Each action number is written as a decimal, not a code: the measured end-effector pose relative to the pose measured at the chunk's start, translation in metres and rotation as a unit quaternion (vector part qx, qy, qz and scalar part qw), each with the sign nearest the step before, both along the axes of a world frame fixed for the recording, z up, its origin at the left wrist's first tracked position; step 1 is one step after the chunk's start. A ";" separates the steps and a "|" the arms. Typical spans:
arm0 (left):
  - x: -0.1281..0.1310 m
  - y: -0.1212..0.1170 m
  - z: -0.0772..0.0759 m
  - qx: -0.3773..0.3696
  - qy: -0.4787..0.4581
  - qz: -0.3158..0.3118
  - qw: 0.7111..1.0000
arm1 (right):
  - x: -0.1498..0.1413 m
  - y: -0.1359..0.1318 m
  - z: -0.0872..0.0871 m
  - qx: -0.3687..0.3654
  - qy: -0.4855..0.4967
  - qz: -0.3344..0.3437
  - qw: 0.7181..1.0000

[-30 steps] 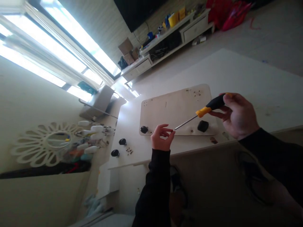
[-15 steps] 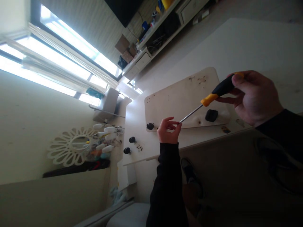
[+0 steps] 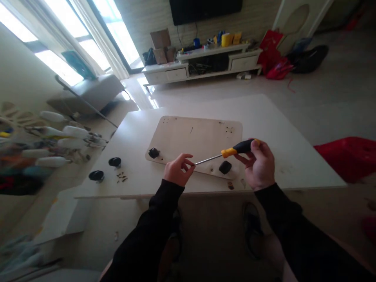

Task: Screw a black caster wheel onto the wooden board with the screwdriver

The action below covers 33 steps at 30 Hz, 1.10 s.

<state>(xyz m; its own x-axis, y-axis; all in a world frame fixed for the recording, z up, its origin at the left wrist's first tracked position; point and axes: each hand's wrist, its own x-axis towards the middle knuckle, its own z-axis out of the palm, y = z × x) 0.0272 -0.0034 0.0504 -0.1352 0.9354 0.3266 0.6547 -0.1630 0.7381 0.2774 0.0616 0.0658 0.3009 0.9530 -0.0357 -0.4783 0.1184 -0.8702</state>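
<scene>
My right hand (image 3: pixel 262 166) grips the black and yellow handle of a screwdriver (image 3: pixel 227 152), its shaft slanting down to the left. At the other end, the thumb and fingers of my left hand (image 3: pixel 178 171) pinch the tip; whether a screw is between them is too small to tell. Both hands are above the near edge of a pale rounded board (image 3: pixel 188 137) lying on a white table (image 3: pixel 264 117). One black caster (image 3: pixel 153 152) sits at the board's near left corner, another (image 3: pixel 225 167) at the near right. Small holes mark the far corners.
Two loose black casters (image 3: pixel 114 161) (image 3: pixel 96 175) and several small screws (image 3: pixel 121 177) lie on the table's left. A small brown piece (image 3: pixel 230 185) is near the front edge. Beyond stands a low TV cabinet (image 3: pixel 214 55); a red stool (image 3: pixel 348 156) is at the right.
My view has turned from sideways tilt to nearly level, showing more of the table's right side. Both hands keep their hold on the screwdriver.
</scene>
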 end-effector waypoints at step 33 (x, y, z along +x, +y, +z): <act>0.005 -0.004 0.015 -0.006 0.013 0.003 1.000 | -0.005 -0.004 0.002 0.020 -0.093 0.051 0.994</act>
